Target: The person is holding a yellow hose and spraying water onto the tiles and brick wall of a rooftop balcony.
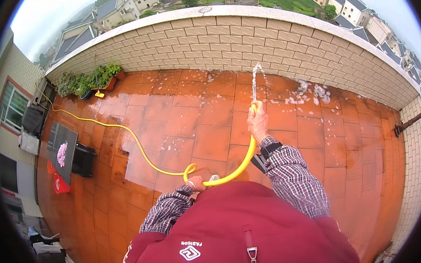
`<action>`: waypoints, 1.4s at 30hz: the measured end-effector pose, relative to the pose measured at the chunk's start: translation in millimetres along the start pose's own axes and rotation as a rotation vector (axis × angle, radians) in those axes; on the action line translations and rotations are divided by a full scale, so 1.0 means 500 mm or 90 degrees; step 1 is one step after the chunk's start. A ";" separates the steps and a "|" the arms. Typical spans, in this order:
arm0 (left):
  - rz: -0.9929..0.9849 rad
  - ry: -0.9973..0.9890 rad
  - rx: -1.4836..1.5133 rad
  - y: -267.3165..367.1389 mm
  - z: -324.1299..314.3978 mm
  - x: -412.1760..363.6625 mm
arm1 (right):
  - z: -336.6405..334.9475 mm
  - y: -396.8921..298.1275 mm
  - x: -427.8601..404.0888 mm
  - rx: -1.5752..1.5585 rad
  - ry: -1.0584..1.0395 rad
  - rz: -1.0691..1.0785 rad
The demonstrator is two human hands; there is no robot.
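Note:
A yellow garden hose [248,157] curves in front of my body. My right hand [258,120] is closed around it near its outlet, and a stream of water [254,81] shoots out towards the brick parapet wall [223,40]. Lower and to the left, my left hand [197,183] grips the same hose beside a small loop. From there the hose snakes over the wet orange floor tiles [211,142] to the far left corner. White foam [316,93] lies on the tiles near the wall, right of the stream.
Potted plants [100,77] and a yellow-headed brush [99,94] stand at the back left. At left are a dark table [68,163] with a pink cloth [62,154], a black chair [84,159] and a red bucket [61,184]. A dark pipe [410,122] is at right.

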State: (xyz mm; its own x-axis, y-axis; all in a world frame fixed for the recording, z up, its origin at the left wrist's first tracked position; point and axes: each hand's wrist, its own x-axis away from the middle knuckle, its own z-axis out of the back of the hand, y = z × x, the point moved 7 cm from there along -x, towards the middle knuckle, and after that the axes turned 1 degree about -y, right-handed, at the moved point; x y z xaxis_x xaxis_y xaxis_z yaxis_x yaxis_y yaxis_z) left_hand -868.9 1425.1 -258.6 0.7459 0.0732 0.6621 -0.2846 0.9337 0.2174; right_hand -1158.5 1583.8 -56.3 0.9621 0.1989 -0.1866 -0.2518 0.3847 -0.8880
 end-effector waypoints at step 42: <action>0.039 -0.020 0.094 0.207 0.024 0.091 | 0.220 0.155 0.085 -0.074 0.062 -0.123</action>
State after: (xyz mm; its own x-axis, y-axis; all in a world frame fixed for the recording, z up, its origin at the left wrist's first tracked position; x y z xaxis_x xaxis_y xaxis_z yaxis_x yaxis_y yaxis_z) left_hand -871.7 1520.6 -197.2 0.7063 0.1149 0.6986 -0.4154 0.8663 0.2775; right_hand -1148.8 1721.2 -87.1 0.9982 0.0421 -0.0429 -0.0536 0.2998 -0.9525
